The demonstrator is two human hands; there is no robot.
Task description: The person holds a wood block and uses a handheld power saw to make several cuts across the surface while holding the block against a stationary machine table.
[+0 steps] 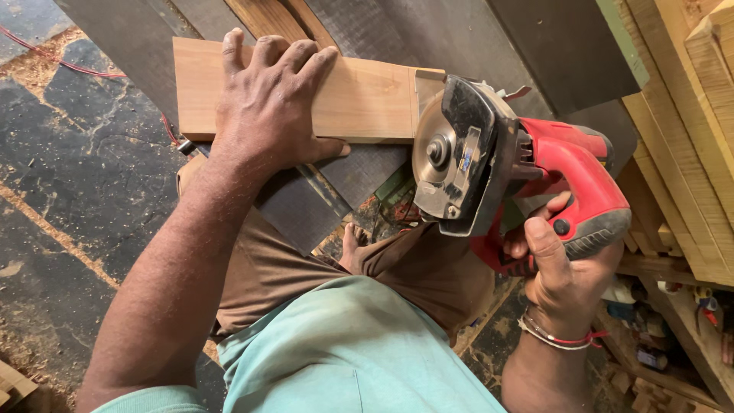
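Head view: dusty cracked floor (69,176), stacked timber (688,115) right. Left hand (267,107) spread flat on plank (367,99); right hand (562,268) gripping red circular saw (489,160), blade partly hidden by guard.

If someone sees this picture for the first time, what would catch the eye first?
Probably the red circular saw at right centre, gripped by the right hand, its blade at the end of a pale wooden board. Next, the left hand lies flat on that board, top centre.
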